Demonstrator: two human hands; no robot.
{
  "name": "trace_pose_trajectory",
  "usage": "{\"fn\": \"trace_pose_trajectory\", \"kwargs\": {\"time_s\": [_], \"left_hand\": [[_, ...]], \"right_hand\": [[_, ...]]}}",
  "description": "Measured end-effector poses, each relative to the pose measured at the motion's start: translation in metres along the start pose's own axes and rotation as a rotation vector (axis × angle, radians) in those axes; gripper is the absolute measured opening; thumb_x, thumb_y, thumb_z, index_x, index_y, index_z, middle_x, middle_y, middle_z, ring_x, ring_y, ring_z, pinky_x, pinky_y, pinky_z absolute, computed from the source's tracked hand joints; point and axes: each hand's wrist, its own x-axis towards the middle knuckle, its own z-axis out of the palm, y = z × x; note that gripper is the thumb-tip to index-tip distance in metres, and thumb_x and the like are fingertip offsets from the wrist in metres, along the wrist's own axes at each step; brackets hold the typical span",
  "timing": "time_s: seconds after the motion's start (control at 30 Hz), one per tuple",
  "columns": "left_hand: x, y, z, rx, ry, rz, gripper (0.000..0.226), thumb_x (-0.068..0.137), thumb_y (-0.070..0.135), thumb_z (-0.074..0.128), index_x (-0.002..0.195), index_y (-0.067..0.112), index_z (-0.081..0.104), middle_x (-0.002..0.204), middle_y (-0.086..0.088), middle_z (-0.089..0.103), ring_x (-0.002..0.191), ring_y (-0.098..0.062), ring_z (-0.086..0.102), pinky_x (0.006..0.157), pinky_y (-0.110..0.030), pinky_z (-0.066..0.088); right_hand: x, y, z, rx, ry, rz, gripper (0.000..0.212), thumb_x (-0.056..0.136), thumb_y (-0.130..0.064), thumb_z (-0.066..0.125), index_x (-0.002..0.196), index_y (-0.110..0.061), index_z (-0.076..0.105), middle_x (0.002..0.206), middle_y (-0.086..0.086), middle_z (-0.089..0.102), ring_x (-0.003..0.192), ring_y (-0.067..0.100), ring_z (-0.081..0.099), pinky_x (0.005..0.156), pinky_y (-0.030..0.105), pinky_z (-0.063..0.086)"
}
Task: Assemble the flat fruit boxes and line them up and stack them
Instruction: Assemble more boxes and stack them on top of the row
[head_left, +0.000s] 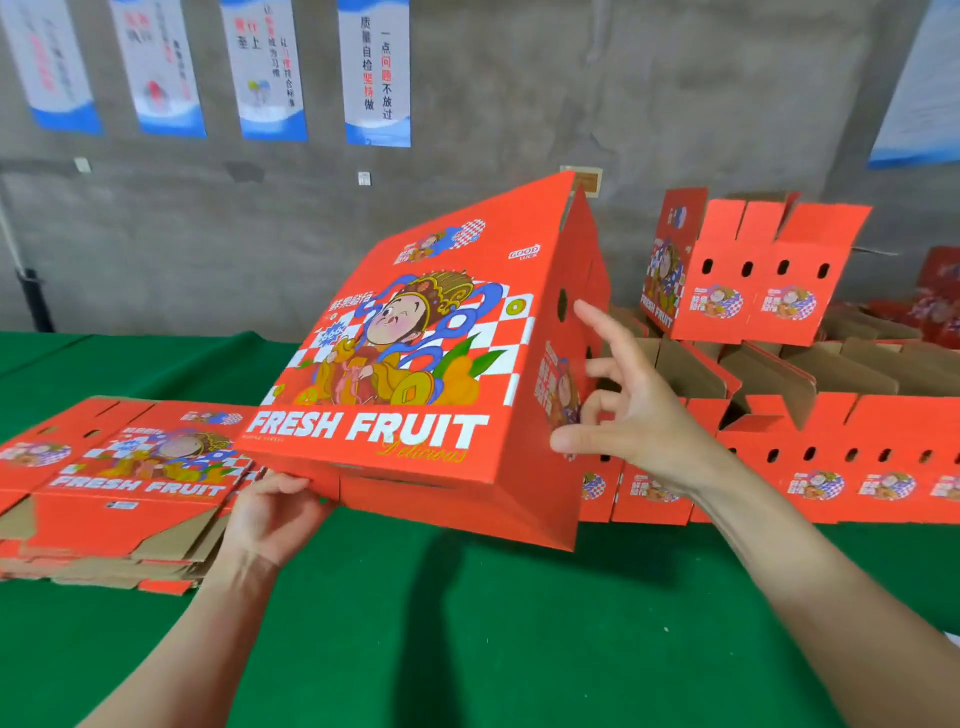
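A red "FRESH FRUIT" box (415, 364), opened into its boxy shape, is tilted up above the green table (467, 623) in the middle. My left hand (272, 512) grips its lower near edge from below. My right hand (618, 410) hovers by the box's right side panel with fingers spread and loosely bent, holding nothing. A pile of flat red boxes (114, 488) lies to the left. Assembled open boxes (841, 457) stand in a row on the right, with another assembled box (748, 270) on top of them.
A grey concrete wall (519, 130) with several hanging posters (376, 73) runs behind the table. More red cardboard (940, 301) shows at the far right. Green cloth lies bare in front of me.
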Motion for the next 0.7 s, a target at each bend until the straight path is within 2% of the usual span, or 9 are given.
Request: {"fn": "trace_pose_trajectory", "kwargs": {"time_s": [0.07,0.1,0.2,0.3,0.37,0.4,0.5,0.6,0.7], "left_hand": [[0.009,0.001,0.008,0.023,-0.015,-0.05,0.055,0.029,0.006,0.073,0.081,0.02,0.059,0.082,-0.002,0.069,0.084,-0.023,0.062,0.086,-0.056,0.042],[0.014,0.003,0.013,0.034,0.001,-0.077,0.048,0.033,0.009,0.07,0.077,0.02,0.055,0.082,-0.003,0.065,0.086,-0.025,0.057,0.089,-0.06,0.036],[0.033,0.008,0.034,-0.048,-0.001,-0.127,0.035,0.049,0.004,0.052,0.082,0.018,0.049,0.095,-0.009,0.056,0.097,-0.031,0.054,0.09,-0.066,0.036],[0.049,0.008,0.055,-0.198,-0.03,-0.092,0.027,0.06,0.006,0.05,0.084,0.017,0.05,0.099,-0.008,0.056,0.1,-0.027,0.056,0.085,-0.056,0.044],[0.059,0.009,0.073,-0.313,-0.032,-0.092,0.019,0.082,0.021,0.051,0.099,0.016,0.057,0.111,-0.005,0.062,0.105,-0.024,0.061,0.09,-0.05,0.044],[0.064,0.01,0.083,-0.348,-0.059,-0.097,0.032,0.09,0.036,0.047,0.111,0.015,0.059,0.118,-0.007,0.065,0.108,-0.026,0.063,0.092,-0.048,0.044],[0.078,0.013,0.109,-0.207,-0.154,-0.176,0.062,0.083,0.061,0.044,0.127,0.018,0.058,0.125,-0.01,0.064,0.113,-0.028,0.062,0.095,-0.049,0.046],[0.086,0.008,0.116,0.011,-0.122,-0.304,0.052,0.091,0.058,0.04,0.114,0.018,0.063,0.112,-0.008,0.07,0.091,-0.024,0.071,0.065,-0.045,0.059],[0.091,-0.002,0.109,0.169,-0.136,-0.352,0.042,0.094,0.048,0.043,0.118,0.017,0.06,0.105,-0.004,0.073,0.081,-0.017,0.072,0.051,-0.034,0.057]], "right_hand": [[0.002,0.001,-0.003,-0.083,-0.025,-0.075,0.109,0.062,-0.004,0.086,0.124,-0.072,0.028,0.133,-0.011,0.036,0.062,0.004,0.057,0.07,0.024,0.055],[0.003,0.002,-0.003,-0.119,-0.034,-0.1,0.108,0.064,-0.003,0.085,0.123,-0.074,0.028,0.132,-0.019,0.035,0.065,0.005,0.057,0.072,0.029,0.057],[0.009,0.003,-0.004,-0.172,-0.018,-0.119,0.106,0.064,-0.006,0.086,0.123,-0.074,0.029,0.133,-0.013,0.036,0.07,0.011,0.054,0.073,0.036,0.059],[0.02,0.002,-0.006,-0.161,0.044,-0.12,0.098,0.06,-0.014,0.088,0.115,-0.074,0.033,0.123,-0.019,0.036,0.067,0.009,0.053,0.069,0.033,0.059],[0.028,0.004,0.001,-0.19,0.1,-0.098,0.087,0.057,-0.021,0.089,0.105,-0.071,0.036,0.115,-0.01,0.04,0.069,0.011,0.055,0.073,0.036,0.058],[0.032,0.006,0.006,-0.224,0.14,-0.097,0.082,0.056,-0.023,0.089,0.1,-0.069,0.038,0.112,-0.004,0.041,0.07,0.011,0.055,0.074,0.035,0.058],[0.049,0.015,0.021,-0.352,0.285,-0.143,0.075,0.059,-0.023,0.089,0.093,-0.066,0.038,0.113,-0.002,0.038,0.069,0.004,0.052,0.071,0.021,0.053],[0.066,0.022,0.029,-0.432,0.367,-0.15,0.074,0.063,-0.023,0.088,0.094,-0.065,0.036,0.112,-0.004,0.035,0.073,-0.001,0.051,0.07,0.013,0.049],[0.078,0.028,0.044,-0.56,0.386,-0.111,0.069,0.065,-0.027,0.086,0.102,-0.058,0.036,0.115,-0.004,0.032,0.081,-0.007,0.05,0.079,0.022,0.048]]}}
